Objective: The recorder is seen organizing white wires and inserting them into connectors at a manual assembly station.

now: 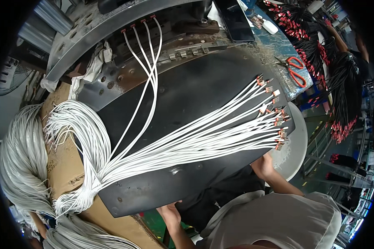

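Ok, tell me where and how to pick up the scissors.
Probably by the red handles, coming from the right: the scissors lie flat with both loops turned that way and spread apart, while the blades point left.

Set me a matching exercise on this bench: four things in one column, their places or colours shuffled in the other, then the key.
1. scissors
2. white cables
3. left hand
4. right hand

A. close to the round grey disc
B. red-orange handles
C. at the lower edge of the black board, near the bottom of the picture
D. fanned out across the board, ends toward the right

Pairs: 1-B, 2-D, 3-C, 4-A
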A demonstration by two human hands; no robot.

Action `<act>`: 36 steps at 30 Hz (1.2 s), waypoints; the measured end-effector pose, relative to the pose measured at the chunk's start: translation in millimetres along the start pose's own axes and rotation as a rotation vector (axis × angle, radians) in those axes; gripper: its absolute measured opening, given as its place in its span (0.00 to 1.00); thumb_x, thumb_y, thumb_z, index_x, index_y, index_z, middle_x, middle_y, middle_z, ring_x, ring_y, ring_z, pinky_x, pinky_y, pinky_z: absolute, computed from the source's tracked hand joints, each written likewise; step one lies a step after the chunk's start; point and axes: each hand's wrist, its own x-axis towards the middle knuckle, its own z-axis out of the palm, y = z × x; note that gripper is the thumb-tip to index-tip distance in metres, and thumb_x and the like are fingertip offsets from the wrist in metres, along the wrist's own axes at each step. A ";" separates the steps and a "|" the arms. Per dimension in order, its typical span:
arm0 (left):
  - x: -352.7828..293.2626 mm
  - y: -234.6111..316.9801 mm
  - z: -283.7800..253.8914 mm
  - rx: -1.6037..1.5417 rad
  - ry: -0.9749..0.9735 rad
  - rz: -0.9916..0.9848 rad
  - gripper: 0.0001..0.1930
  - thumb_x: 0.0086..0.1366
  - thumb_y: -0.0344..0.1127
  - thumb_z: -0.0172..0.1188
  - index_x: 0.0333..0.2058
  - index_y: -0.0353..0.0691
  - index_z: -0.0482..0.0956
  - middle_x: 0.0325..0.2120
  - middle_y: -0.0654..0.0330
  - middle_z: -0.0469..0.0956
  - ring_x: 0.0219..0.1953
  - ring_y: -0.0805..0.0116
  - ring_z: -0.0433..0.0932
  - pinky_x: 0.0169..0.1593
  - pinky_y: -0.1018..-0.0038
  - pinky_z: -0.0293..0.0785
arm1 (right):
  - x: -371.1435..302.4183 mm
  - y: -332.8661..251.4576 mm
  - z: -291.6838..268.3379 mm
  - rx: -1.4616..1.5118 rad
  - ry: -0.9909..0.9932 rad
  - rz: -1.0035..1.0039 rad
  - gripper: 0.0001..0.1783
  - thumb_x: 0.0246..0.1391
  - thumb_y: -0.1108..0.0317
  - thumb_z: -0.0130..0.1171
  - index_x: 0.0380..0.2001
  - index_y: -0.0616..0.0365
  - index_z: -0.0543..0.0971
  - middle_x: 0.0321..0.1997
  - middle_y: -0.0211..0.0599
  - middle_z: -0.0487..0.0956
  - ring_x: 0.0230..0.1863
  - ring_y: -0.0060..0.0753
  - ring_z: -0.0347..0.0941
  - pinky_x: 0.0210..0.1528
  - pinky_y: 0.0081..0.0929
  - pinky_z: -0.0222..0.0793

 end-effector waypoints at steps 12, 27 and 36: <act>8.6 -2.6 -3.0 0.078 0.087 0.005 0.22 0.79 0.36 0.49 0.65 0.36 0.58 0.55 0.45 0.75 0.46 0.55 0.82 0.38 0.62 0.83 | 10.8 3.2 4.5 -0.003 -0.226 0.100 0.40 0.69 0.41 0.50 0.72 0.58 0.63 0.75 0.38 0.67 0.76 0.40 0.60 0.77 0.44 0.51; 26.1 190.3 192.4 1.010 -0.755 0.751 0.10 0.61 0.30 0.72 0.40 0.36 0.84 0.27 0.55 0.82 0.26 0.60 0.80 0.31 0.70 0.75 | -9.0 -102.2 184.7 -0.666 -1.457 -0.494 0.15 0.63 0.70 0.63 0.51 0.64 0.80 0.50 0.45 0.80 0.49 0.44 0.78 0.50 0.39 0.75; 37.8 189.7 219.5 1.695 -0.828 1.029 0.13 0.65 0.34 0.66 0.43 0.31 0.79 0.34 0.47 0.81 0.40 0.42 0.81 0.44 0.56 0.76 | 118.3 -249.3 185.5 -1.815 -0.953 -0.700 0.17 0.56 0.71 0.67 0.48 0.62 0.80 0.46 0.42 0.79 0.50 0.46 0.77 0.53 0.40 0.73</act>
